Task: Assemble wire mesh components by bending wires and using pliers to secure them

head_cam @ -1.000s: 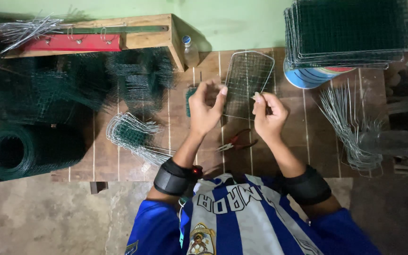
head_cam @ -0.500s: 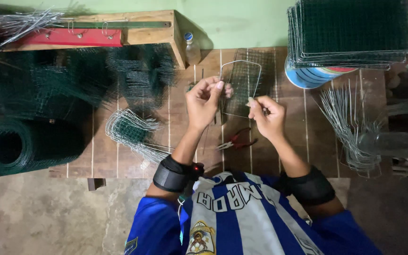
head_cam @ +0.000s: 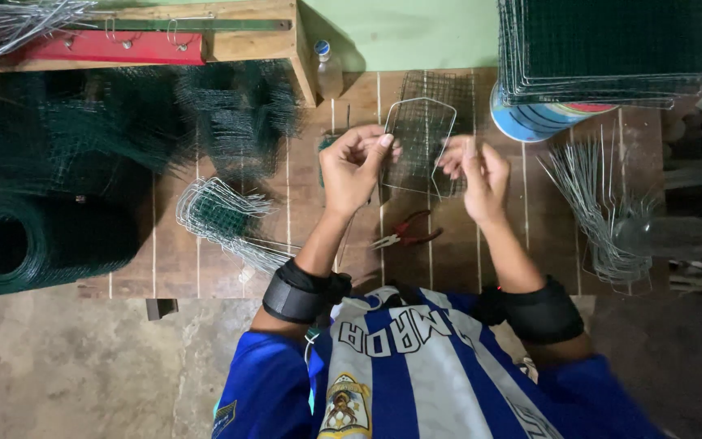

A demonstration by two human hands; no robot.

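Note:
I hold a small wire frame with green mesh (head_cam: 420, 142) above the wooden table (head_cam: 221, 252). My left hand (head_cam: 355, 167) pinches the frame's left edge with fingers closed on the wire. My right hand (head_cam: 473, 175) grips the frame's lower right edge. The frame is upright-tilted, its rounded end pointing away from me. Red-handled pliers (head_cam: 404, 236) lie on the table just below my hands. Both wrists wear black bands.
A roll of green mesh (head_cam: 34, 240) lies at the left, with cut mesh pieces (head_cam: 237, 114) behind. A bundle of bent wire frames (head_cam: 221, 215) sits left of my arm. Loose wires (head_cam: 603, 203) lie right. Stacked mesh panels (head_cam: 611, 45) rest on a blue bucket (head_cam: 530, 122). A bottle (head_cam: 328, 69) stands at the back.
Both hands shifted slightly along the frame's edges, and the frame has tilted a little; my right hand moved lower on its right side.

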